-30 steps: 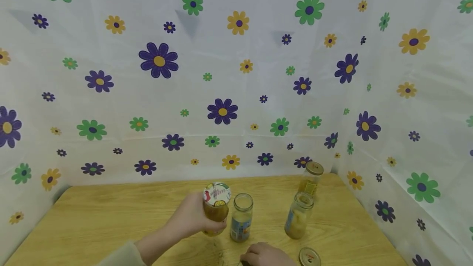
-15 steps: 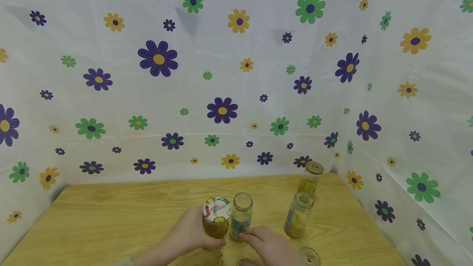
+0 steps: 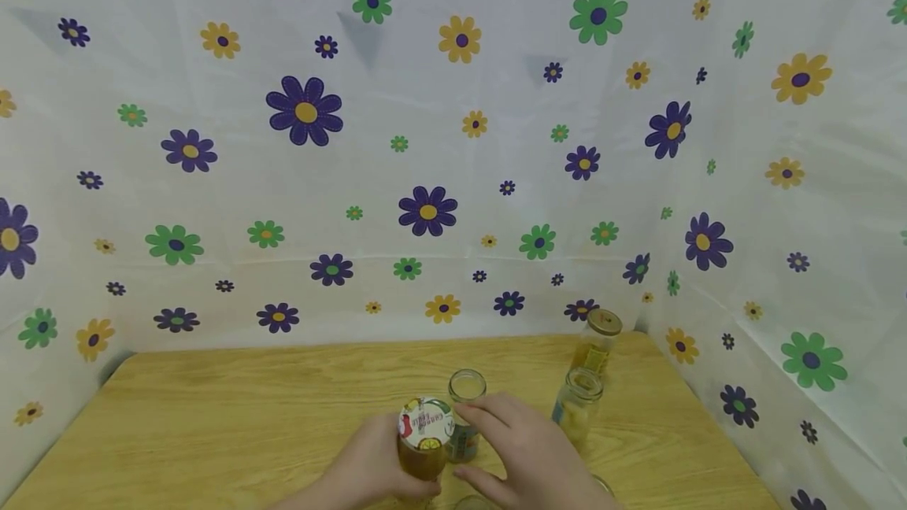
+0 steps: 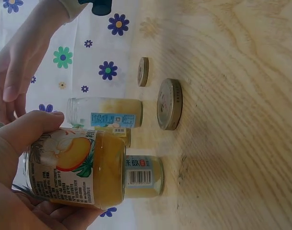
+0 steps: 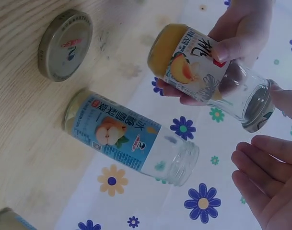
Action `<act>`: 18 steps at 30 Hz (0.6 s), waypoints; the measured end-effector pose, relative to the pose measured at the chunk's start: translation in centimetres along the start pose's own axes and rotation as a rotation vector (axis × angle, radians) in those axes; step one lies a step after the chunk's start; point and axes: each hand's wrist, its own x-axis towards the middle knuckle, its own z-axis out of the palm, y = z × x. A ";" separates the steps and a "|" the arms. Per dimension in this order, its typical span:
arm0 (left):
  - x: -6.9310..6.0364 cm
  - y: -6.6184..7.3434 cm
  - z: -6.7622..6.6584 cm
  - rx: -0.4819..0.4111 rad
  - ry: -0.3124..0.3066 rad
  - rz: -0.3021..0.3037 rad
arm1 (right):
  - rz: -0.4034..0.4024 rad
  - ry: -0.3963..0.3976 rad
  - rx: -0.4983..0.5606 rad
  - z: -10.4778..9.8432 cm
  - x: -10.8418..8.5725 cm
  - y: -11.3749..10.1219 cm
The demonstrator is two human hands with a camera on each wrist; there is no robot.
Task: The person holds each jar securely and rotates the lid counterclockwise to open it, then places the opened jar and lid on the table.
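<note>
My left hand grips a glass jar around its body. The jar has a peach label, orange contents at the bottom, and a printed white lid. Held up over the table, it tilts a little in the right wrist view. My right hand hovers beside that lid with fingers loosely extended, holding nothing. Its thumb is close to the lid; contact is unclear. Just behind stands an uncapped jar with a blue pear label, partly hidden by my right hand in the head view.
Another uncapped jar with pale contents stands to the right, and a lidded jar is behind it. Two metal lids lie flat on the wooden table: a near lid and a farther lid. Flower-patterned sheeting encloses the table.
My right hand has left the near lid on the table and risen to the held jar's lid. My left hand has lowered the jar and brought it nearer and slightly right.
</note>
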 end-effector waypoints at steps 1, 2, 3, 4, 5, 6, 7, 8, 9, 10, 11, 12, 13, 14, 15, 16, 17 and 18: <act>-0.1 0.0 0.1 -0.017 -0.009 0.003 | 0.000 0.004 0.007 0.0 0.1 -0.1; -0.2 0.0 0.2 -0.040 -0.018 0.004 | 0.000 0.006 0.015 -0.1 0.3 -0.2; -0.2 0.0 0.4 -0.063 -0.028 0.004 | 0.000 0.005 0.022 -0.1 0.4 -0.2; -0.3 0.0 0.5 -0.084 -0.037 0.002 | 0.001 0.003 0.031 -0.1 0.5 -0.4; -0.3 0.0 0.6 -0.106 -0.047 -0.001 | 0.002 0.000 0.036 0.0 0.7 -0.4; -0.4 0.0 0.7 -0.136 -0.060 -0.002 | 0.003 -0.002 0.040 0.0 0.8 -0.6; -0.4 0.0 0.9 -0.158 -0.071 -0.004 | 0.005 -0.004 0.040 0.0 0.9 -0.7; -0.5 0.0 1.0 -0.186 -0.083 -0.006 | 0.006 -0.006 0.040 0.0 1.0 -0.8; -0.5 0.0 1.1 -0.216 -0.099 -0.006 | 0.005 -0.007 0.038 0.1 1.1 -0.9; -0.6 0.0 1.2 -0.243 -0.111 -0.005 | 0.003 -0.006 0.035 0.1 1.2 -1.0; -0.6 -0.1 1.3 -0.269 -0.121 -0.009 | 0.000 -0.005 0.033 0.1 1.2 -1.1; -0.7 0.0 1.4 -0.281 -0.129 -0.010 | -0.001 -0.006 0.036 0.1 1.4 -1.2; -0.8 0.0 1.4 -0.281 -0.132 -0.014 | -0.005 -0.003 0.036 0.2 1.5 -1.3; -0.9 0.0 1.4 -0.284 -0.136 -0.020 | -0.015 0.002 0.036 0.2 1.5 -1.4; -0.9 0.1 1.5 -0.277 -0.135 -0.022 | -0.024 0.004 0.038 0.3 1.6 -1.5; -1.0 0.1 1.5 -0.265 -0.129 -0.025 | -0.030 0.004 0.041 0.4 1.6 -1.6; -1.1 0.2 1.5 -0.254 -0.125 -0.034 | -0.033 0.000 0.047 0.5 1.7 -1.7; -1.1 0.2 1.6 -0.238 -0.119 -0.037 | -0.033 -0.008 0.053 0.6 1.7 -1.7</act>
